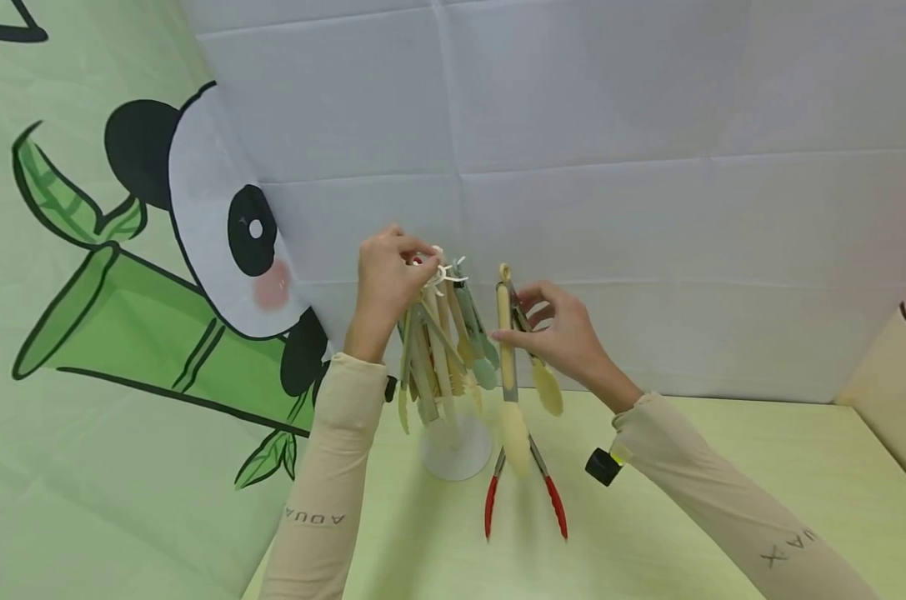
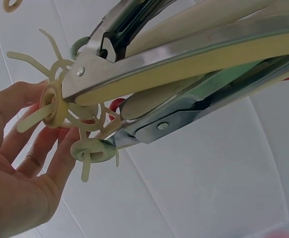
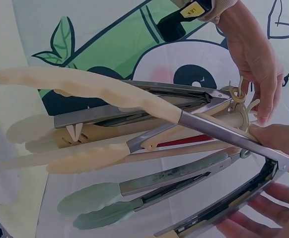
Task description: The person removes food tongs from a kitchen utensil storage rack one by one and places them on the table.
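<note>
At the top of a white utensil stand (image 1: 462, 460), my left hand (image 1: 394, 271) grips the hook ring (image 2: 91, 111) with curled fingers. Several tongs and other utensils hang from its hooks, among them green tongs (image 3: 97, 198) and tongs with cream tips (image 3: 90, 157). To the right, my right hand (image 1: 561, 325) holds a pair of yellow tongs (image 1: 516, 437) near their hinged upper end, thumb in front and fingers behind. These tongs hang tips down with their arms spread apart, the hanging loop uppermost.
Red-handled tongs (image 1: 557, 502) lie spread on the pale yellow table (image 1: 685, 508), in front of the stand. Behind is a white creased cloth (image 1: 610, 225); a green panda-print cloth (image 1: 107, 467) hangs at the left. A printed panel (image 1: 891, 367) stands at the right edge.
</note>
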`<state>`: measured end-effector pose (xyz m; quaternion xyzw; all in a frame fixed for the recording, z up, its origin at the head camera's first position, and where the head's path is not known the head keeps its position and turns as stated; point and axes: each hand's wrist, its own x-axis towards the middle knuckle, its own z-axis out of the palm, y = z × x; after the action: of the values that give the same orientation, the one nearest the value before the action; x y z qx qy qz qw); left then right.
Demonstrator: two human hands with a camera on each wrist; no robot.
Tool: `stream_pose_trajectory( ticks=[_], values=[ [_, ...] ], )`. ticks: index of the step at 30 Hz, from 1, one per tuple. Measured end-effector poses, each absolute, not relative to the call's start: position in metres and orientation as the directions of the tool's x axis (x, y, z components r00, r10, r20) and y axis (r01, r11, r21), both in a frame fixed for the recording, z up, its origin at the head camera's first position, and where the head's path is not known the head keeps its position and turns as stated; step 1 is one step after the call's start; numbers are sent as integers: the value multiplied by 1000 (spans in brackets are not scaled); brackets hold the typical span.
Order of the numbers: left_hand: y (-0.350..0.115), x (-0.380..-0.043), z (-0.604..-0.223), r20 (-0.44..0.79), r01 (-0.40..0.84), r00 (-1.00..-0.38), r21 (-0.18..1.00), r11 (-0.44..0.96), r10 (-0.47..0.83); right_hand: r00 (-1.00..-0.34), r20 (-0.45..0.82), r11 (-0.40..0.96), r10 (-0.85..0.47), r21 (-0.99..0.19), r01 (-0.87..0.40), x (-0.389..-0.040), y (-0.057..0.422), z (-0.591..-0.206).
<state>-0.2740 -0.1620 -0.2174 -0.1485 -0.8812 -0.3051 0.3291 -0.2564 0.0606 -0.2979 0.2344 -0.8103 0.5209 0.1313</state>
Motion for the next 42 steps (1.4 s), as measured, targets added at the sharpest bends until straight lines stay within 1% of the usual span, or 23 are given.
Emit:
stream_pose_trajectory(
  ticks=[5,27,33,42],
  values=[
    [-163,-274,-218,675,469,-734,435,769,67,-867,449,372,-216,-783,-498,-253,64,-301],
    [-164,-275,-220,663,463,-746,452,762,59,-914,398,477,-81,-789,-386,-243,84,-312],
    [-164,-274,-220,666,462,-744,454,762,54,-922,384,513,-59,-780,-358,-240,89,-315],
    [-164,-273,-219,673,463,-737,449,765,51,-930,367,531,-34,-782,-328,-238,96,-321]
  ],
)
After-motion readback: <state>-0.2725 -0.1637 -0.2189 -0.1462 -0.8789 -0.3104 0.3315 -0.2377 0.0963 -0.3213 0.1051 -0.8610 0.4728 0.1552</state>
